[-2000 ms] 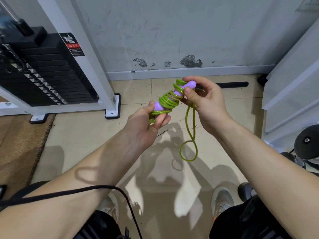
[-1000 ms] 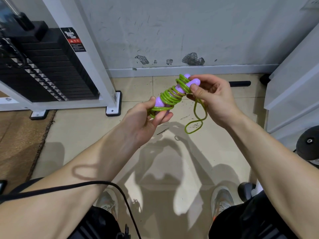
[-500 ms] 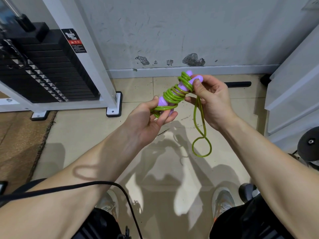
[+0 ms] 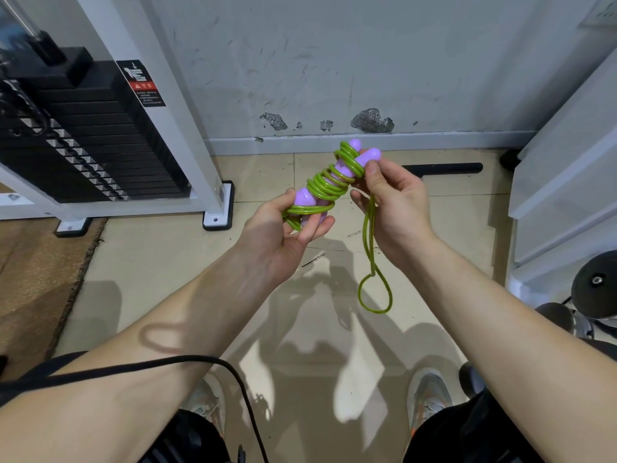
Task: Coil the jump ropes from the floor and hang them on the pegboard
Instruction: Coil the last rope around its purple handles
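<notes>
Now the loop hangs longer below the right hand than a second ago, unwound. Left hand grips the rope bundle's lower end in mid-air; right hand pinches the top by the handles. Judged: one tail left to wrap. Pegboard not in view.

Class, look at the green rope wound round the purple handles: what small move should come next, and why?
Probably the right hand should wind the dangling loop round the handles, while the left hand grips their lower end. Most of the rope is wound already; only that loop hangs loose.
</notes>
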